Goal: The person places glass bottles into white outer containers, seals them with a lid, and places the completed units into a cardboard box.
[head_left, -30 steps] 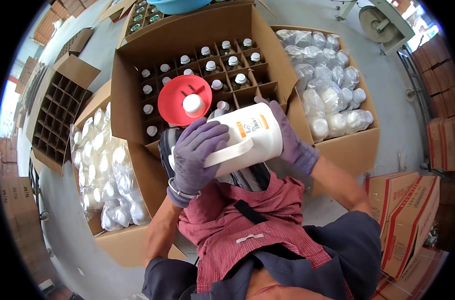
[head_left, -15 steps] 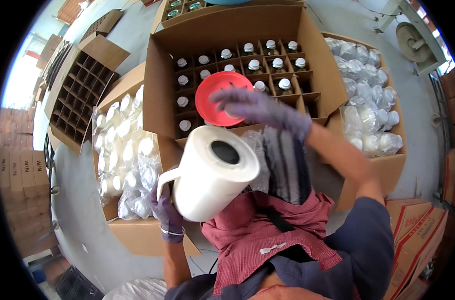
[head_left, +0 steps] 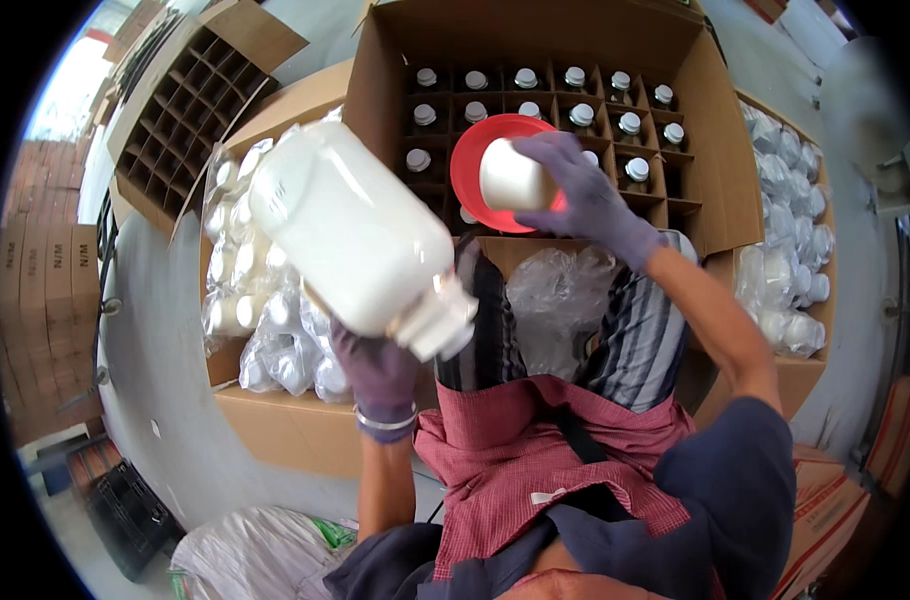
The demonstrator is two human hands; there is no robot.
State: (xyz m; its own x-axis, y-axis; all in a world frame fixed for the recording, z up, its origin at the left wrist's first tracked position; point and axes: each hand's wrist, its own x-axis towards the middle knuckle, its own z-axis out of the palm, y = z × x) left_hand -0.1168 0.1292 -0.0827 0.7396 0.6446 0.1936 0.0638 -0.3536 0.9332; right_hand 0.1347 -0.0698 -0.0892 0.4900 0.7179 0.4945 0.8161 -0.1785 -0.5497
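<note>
My left hand, in a purple glove, grips a large white plastic jug by its neck, tilted with its bottom up and away from me. My right hand, also gloved, holds a small white bottle over a red funnel. The funnel rests on the divided cardboard box in front of me, which holds several small white-capped bottles in its cells.
A box of bagged empty white bottles stands at my left, another at my right. An empty divided carton lies far left. A crumpled clear bag lies on my lap. Flat cartons are stacked at the left wall.
My left hand has swung the jug up and to the left, turning it bottom-up. My right hand has reached to the funnel and now holds a small white bottle there.
</note>
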